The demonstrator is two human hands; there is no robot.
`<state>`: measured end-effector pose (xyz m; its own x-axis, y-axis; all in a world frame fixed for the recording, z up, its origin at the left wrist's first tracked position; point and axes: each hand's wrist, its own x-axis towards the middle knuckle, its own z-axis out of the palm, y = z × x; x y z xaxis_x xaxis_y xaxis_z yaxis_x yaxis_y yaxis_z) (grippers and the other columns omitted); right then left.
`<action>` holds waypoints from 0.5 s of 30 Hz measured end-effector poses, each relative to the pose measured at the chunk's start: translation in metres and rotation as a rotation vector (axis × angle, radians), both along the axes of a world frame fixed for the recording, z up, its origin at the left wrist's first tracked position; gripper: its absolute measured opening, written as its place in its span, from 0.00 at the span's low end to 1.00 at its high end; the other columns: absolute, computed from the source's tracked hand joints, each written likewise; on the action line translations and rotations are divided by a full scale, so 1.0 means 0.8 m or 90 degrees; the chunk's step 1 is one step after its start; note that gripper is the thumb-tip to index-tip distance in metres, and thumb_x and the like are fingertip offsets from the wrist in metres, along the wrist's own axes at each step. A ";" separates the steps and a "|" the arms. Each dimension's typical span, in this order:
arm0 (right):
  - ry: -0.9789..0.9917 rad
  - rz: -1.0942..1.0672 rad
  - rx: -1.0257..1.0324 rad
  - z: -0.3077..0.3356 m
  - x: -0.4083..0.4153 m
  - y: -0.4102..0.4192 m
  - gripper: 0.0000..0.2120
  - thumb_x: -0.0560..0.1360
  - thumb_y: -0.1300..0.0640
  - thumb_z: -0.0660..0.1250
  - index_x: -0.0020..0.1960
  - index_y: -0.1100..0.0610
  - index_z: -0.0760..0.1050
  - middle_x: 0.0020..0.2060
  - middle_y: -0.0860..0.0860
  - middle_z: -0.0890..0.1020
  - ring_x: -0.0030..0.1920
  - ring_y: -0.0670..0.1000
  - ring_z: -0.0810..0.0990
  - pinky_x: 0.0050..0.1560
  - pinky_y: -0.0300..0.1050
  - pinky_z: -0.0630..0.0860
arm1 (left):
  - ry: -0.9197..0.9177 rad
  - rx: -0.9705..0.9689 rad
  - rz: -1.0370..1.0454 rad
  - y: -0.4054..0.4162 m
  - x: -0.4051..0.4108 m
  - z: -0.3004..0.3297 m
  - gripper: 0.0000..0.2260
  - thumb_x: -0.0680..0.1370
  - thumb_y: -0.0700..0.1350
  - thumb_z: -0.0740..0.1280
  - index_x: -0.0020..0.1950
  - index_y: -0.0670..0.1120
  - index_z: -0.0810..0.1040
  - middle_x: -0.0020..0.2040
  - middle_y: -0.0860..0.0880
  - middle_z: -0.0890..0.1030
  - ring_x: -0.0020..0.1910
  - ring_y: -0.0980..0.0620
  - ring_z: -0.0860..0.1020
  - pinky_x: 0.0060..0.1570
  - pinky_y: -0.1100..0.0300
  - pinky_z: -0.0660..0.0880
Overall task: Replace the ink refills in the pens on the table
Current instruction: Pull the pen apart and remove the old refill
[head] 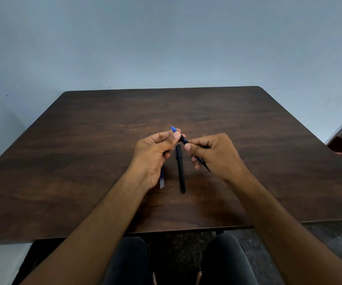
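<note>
Both hands hold one black pen [184,140] above the middle of the dark wooden table [83,161]. My left hand [155,153] pinches its blue tip end, which points up and away. My right hand [215,155] grips the black barrel, whose rear end sticks out below the palm. A second black capped pen [180,169] lies on the table between my hands, pointing toward me. Loose ink refills [161,179], blue and clear, lie beside it, partly hidden under my left wrist.
A blue-grey wall rises behind the table's far edge. A round reddish object [338,145] sits past the table's right edge. My knees show below the near edge.
</note>
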<state>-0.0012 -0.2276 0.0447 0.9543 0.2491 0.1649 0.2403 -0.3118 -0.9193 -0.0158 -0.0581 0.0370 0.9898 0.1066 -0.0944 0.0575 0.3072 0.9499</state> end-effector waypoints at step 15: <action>-0.002 0.005 0.001 0.000 -0.002 -0.002 0.05 0.78 0.59 0.71 0.52 0.58 0.86 0.35 0.60 0.84 0.31 0.55 0.81 0.39 0.49 0.83 | -0.024 0.070 0.003 -0.005 -0.001 0.002 0.12 0.72 0.50 0.74 0.53 0.48 0.85 0.51 0.51 0.86 0.47 0.61 0.80 0.44 0.59 0.67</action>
